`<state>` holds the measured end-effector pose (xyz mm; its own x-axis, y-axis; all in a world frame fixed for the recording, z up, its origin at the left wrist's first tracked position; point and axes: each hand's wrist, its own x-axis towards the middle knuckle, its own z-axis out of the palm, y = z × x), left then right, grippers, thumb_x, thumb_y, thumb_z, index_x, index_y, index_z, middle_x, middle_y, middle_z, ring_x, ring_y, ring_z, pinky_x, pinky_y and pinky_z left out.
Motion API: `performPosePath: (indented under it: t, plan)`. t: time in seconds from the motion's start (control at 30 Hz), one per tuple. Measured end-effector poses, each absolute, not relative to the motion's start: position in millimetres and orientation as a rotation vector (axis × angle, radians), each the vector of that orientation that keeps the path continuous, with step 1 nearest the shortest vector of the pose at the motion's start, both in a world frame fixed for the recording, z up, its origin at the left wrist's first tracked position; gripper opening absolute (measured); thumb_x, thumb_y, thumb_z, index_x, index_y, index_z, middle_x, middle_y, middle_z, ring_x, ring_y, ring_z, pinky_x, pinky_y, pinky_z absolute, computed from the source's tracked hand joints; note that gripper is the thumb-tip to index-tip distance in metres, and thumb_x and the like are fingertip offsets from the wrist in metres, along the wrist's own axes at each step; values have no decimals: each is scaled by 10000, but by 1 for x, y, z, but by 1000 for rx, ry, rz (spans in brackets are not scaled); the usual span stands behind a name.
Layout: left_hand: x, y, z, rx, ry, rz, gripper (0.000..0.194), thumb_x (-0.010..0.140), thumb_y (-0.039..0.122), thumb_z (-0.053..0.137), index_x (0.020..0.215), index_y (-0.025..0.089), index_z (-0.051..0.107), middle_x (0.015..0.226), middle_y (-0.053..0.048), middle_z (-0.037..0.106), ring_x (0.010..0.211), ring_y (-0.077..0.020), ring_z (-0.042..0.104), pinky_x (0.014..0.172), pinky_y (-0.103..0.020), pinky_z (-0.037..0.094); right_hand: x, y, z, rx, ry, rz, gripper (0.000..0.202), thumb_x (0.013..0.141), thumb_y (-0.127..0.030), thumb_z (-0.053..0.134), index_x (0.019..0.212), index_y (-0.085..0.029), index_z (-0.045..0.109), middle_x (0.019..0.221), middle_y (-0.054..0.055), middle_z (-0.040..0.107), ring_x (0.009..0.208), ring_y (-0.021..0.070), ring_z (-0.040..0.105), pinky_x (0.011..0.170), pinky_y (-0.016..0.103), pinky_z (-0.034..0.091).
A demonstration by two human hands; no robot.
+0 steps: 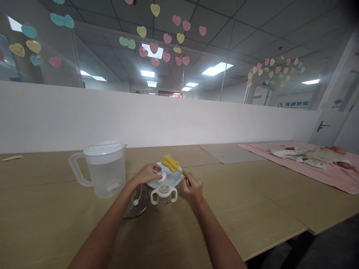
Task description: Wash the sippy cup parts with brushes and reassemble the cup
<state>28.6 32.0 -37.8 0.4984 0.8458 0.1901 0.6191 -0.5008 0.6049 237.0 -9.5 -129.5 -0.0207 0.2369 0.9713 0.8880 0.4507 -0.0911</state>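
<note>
My right hand (193,185) is closed round the green handle of a bottle brush (170,163) with a yellow sponge head. That head is over a pale plate or shallow bowl (176,180). Between the fingertips of my left hand (148,174) is a white bottle collar (161,176), also above the bowl. Just in front, a clear baby bottle (164,198) with two white side handles stands upright, its mouth uncovered. Left of it lies a round metal tray (135,213), bearing a straw with a white weighted end (136,202); my left forearm partly covers this tray.
A large translucent lidded pitcher (106,175) stands to the left. On the right, a pink cloth (316,175) bears a doll-like figure (336,153) and patterned fabric. A white wall (157,119) rises behind the wooden table (252,209), whose front edge shows at lower right.
</note>
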Motion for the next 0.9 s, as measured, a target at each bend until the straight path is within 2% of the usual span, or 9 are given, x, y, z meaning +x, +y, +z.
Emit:
performPosePath:
  t: [0.07, 0.17, 0.37, 0.57, 0.7, 0.9]
  plan:
    - [25, 24, -26, 2194, 1063, 791, 459, 610, 325, 591, 1021, 144, 498, 1008, -80, 611, 887, -192, 595, 738, -292, 478, 235, -8, -132, -1005, -1584, -736, 325, 735, -113, 419, 972, -152, 639, 614, 18, 562, 502, 75, 479, 506, 178, 378]
    - [28, 12, -14, 2072, 923, 949, 493, 576, 261, 643, 1015, 154, 444, 976, -74, 590, 880, -182, 588, 760, -319, 490, 234, -7, -134, -1018, -1548, -760, 340, 737, -107, 420, 992, -164, 638, 589, 3, 541, 480, 67, 452, 497, 173, 364]
    - [41, 1, -13, 2062, 824, 1036, 468, 589, 198, 644, 1001, 169, 425, 981, -69, 571, 896, -179, 583, 777, -332, 498, 238, -4, -134, -1046, -1480, -744, 347, 751, -110, 420, 1021, -155, 633, 551, -16, 488, 443, 56, 400, 493, 166, 354]
    - [46, -1, -11, 1996, 752, 1179, 394, 624, 232, 627, 964, 165, 441, 1024, -77, 573, 963, -189, 576, 860, -358, 472, 241, -2, -134, -1076, -1432, -706, 353, 741, -107, 410, 1001, -160, 643, 546, -17, 476, 429, 56, 381, 460, 169, 334]
    - [43, 0, -6, 1978, 737, 1288, 403, 648, 281, 599, 1001, 149, 455, 1102, -101, 559, 1065, -205, 525, 915, -342, 434, 240, -5, -134, -1019, -1520, -705, 350, 739, -103, 409, 1001, -155, 635, 571, -3, 525, 456, 63, 424, 479, 172, 354]
    - [35, -9, 2, 2014, 798, 1038, 440, 683, 341, 577, 1075, 149, 522, 1131, -97, 586, 1028, -237, 554, 861, -357, 462, 237, -9, -130, -943, -1524, -802, 333, 730, -90, 423, 983, -150, 632, 582, -1, 556, 471, 63, 447, 489, 182, 351]
